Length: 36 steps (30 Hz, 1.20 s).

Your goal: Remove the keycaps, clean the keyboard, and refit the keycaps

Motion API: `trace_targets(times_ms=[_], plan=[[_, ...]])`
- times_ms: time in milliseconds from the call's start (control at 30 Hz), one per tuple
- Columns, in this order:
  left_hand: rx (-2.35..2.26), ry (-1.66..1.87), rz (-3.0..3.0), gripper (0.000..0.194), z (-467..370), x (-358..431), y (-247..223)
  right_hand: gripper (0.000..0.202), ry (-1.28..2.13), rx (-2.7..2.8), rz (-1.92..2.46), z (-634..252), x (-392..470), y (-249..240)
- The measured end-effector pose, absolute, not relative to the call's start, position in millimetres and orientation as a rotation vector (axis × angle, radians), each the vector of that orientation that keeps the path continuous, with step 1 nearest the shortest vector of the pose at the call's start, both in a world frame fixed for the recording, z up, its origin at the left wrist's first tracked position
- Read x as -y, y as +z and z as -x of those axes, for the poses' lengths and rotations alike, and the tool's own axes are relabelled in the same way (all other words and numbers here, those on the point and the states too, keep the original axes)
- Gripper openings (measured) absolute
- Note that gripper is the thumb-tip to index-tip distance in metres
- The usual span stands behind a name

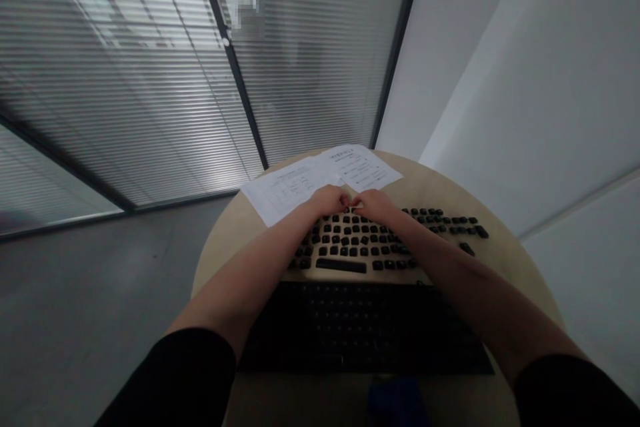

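Both hands meet at the back of the loose black keycaps (355,241), which lie on the table in keyboard-like rows. My left hand (330,200) has its fingers curled in and pressed together. Almost touching it, my right hand (374,205) is closed too, its fingertips pinched down by the back row. Whatever either one holds is too small or hidden to make out. Nearer me lies a black keyboard base (350,327) with its caps off and pale key stems showing. A long space bar (341,265) rests in the front row. My right forearm hides some keycaps.
Two printed paper sheets (290,190) lie behind my hands on the round wooden table (520,267). A dark blue object (397,400) sits at the near edge. Glass partitions with blinds (310,47) stand behind, and a white wall (565,80) is at the right.
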<state>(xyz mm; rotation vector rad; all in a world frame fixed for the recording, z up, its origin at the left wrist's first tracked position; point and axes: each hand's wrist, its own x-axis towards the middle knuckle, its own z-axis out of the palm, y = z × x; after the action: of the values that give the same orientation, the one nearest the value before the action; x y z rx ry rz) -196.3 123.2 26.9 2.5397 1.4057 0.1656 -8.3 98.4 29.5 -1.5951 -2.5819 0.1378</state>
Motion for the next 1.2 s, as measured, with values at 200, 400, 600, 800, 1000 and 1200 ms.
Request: trace_targets(times_ms=[200,400,600,800,1000,1200], plan=[[-1.383,0.197,-2.534,0.019,187,-121,28,0.027,0.161,2.579,1.635,11,-98,22],[-1.380,0.378,-2.537,0.021,221,-83,71,0.033,0.129,2.453,1.585,14,-74,41],[-1.120,0.641,-2.429,0.014,287,37,91,0.014,0.629,2.311,1.136,27,29,51],[-1.033,0.590,-2.434,0.015,296,95,53,0.017,0.678,2.413,1.065,52,85,27],[-1.039,0.562,-2.473,0.017,295,90,34,0.016,0.539,2.508,1.082,60,89,21],[-0.975,0.542,-2.511,0.017,297,92,33,0.017,0.337,2.661,1.044,62,97,26]])
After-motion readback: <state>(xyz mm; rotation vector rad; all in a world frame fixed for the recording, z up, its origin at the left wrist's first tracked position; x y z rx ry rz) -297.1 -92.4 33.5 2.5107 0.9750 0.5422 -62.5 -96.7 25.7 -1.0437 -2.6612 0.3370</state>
